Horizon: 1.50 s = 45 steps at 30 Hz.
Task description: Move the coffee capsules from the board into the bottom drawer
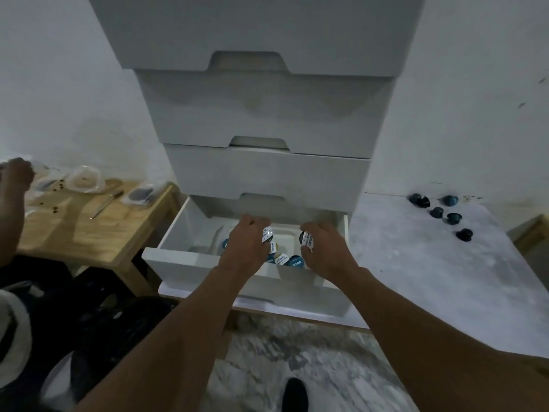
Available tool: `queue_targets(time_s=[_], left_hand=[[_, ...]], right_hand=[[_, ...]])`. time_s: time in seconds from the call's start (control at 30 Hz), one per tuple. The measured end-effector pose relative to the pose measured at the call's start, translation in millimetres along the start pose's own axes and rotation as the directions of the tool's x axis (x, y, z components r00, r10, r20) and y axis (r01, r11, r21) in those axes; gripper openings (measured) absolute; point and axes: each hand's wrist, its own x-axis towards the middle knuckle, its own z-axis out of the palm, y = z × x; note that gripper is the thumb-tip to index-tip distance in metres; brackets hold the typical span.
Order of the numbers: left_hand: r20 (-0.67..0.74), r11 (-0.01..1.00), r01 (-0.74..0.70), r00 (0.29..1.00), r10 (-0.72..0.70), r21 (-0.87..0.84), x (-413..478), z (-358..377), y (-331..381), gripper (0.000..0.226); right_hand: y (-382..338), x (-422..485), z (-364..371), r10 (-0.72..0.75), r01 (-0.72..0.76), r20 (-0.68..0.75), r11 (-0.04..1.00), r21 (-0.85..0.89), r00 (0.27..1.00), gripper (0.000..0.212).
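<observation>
The white bottom drawer (178,263) is pulled out beneath a tall white drawer unit. Both my hands reach into it. My left hand (245,248) holds a capsule with a white lid (266,234) in curled fingers. My right hand (323,251) grips another capsule with a dark and white lid (306,239). Several blue capsules (286,260) lie on the drawer floor between my hands. On the grey board (430,263) to the right, several dark blue capsules (445,214) remain near its far edge.
A wooden table (89,233) at left carries plastic bags, scattered coffee beans and a knife (107,200). Another person's hand (15,176) hovers at its far left. Dark clothing sits below the table. My shoe (294,395) stands on a marbled floor.
</observation>
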Motion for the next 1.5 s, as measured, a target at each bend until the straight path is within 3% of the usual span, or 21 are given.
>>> queue_targets(time_s=[0.27, 0.5, 0.7, 0.97, 1.5], left_hand=[[0.165, 1.000, -0.004, 0.986, 0.008, -0.023, 59.1, 38.2, -23.2, 0.046], [0.301, 0.999, -0.008, 0.953, 0.019, -0.036, 100.5, 76.4, -37.5, 0.055], [0.366, 0.995, -0.089, 0.925, 0.103, -0.053, 115.5, 96.5, -49.6, 0.039], [0.483, 0.990, -0.111, 0.864, 0.141, -0.090, 124.9, 114.2, -62.0, 0.044], [0.564, 0.981, -0.176, 0.804, 0.189, -0.079, 135.3, 121.9, -72.4, 0.026]], right_hand=[[17.3, 62.5, 31.6, 0.077, -0.072, 0.120, 0.996, -0.048, 0.990, 0.037], [33.3, 94.2, 52.3, 0.118, -0.100, 0.196, 0.990, -0.101, 0.973, 0.047], [40.0, 103.3, 62.3, 0.181, -0.141, 0.228, 0.973, -0.182, 0.957, 0.039], [42.2, 109.3, 71.1, 0.189, -0.113, 0.277, 0.957, -0.269, 0.942, 0.035], [45.9, 117.4, 72.1, 0.210, -0.102, 0.351, 0.948, -0.301, 0.913, 0.026]])
